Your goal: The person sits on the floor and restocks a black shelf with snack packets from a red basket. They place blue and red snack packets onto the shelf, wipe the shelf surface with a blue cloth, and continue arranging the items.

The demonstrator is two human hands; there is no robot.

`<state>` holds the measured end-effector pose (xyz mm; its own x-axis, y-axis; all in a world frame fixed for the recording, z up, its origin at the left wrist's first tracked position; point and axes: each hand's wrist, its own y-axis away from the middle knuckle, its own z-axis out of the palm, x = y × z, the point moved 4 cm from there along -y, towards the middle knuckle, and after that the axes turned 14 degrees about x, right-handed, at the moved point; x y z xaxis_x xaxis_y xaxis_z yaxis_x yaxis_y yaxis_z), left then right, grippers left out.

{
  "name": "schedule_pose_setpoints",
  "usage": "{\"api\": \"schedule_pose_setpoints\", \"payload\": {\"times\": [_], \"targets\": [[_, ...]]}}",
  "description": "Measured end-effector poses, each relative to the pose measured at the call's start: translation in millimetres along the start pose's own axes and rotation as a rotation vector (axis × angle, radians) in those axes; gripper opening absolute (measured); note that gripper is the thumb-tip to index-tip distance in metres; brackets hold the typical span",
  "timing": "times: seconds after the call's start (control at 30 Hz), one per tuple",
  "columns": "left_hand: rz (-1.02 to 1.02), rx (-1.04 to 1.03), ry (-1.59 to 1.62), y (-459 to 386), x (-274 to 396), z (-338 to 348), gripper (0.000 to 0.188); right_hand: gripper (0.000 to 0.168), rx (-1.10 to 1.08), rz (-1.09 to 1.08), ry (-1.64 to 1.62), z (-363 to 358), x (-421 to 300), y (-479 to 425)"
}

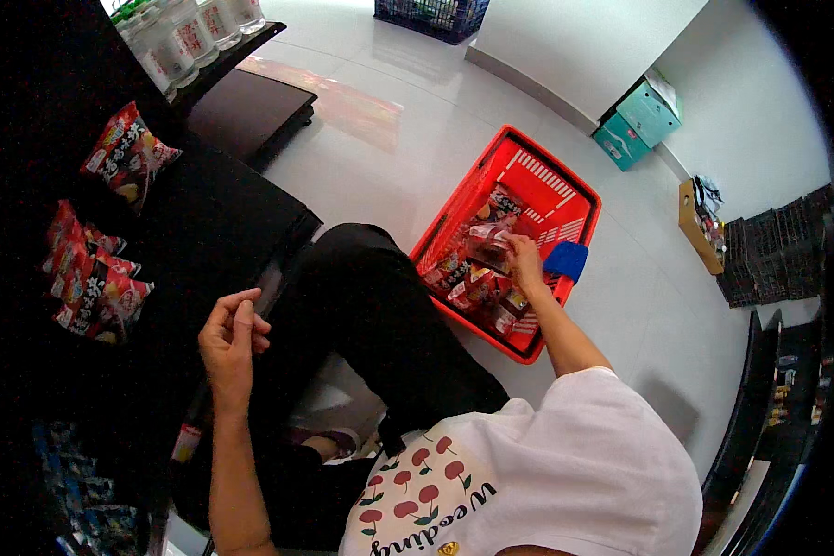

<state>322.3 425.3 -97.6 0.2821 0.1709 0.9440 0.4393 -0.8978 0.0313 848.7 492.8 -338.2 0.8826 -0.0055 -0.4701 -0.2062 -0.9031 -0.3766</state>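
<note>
A red plastic shopping basket stands on the floor with several red and black printed packets inside. My right hand reaches into it, fingers closed on the edge of a blurred packet. My left hand holds nothing; its fingers are loosely bent and slightly apart, in front of the dark shelf. On that shelf, one red packet leans upright at the back. A row of similar packets stands nearer, left of my left hand.
Clear bottles with red writing line an upper shelf. Past a low black platform sits a dark crate. Teal boxes, a cardboard box and stacked dark trays stand along the wall. Blue packets lie lower left.
</note>
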Motion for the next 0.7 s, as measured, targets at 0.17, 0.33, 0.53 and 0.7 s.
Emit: {"api": "schedule_pose_setpoints", "payload": {"times": [0.17, 0.33, 0.53, 0.7], "targets": [[0.004, -0.036, 0.022, 0, 0, 6, 0.021, 0.025, 0.253, 0.145, -0.033, -26, 44, -24], [0.013, -0.044, 0.04, 7, 1, 4, 0.02, 0.023, 0.346, 0.251, -0.223, -72, 10, -58], [0.033, -0.058, 0.078, 6, 11, 6, 0.019, 0.026, 0.467, 0.172, -0.599, -118, -64, -116], [0.123, -0.047, 0.135, 8, 25, 3, 0.02, 0.026, 0.311, 0.2, -1.088, -130, -193, -157]]}}
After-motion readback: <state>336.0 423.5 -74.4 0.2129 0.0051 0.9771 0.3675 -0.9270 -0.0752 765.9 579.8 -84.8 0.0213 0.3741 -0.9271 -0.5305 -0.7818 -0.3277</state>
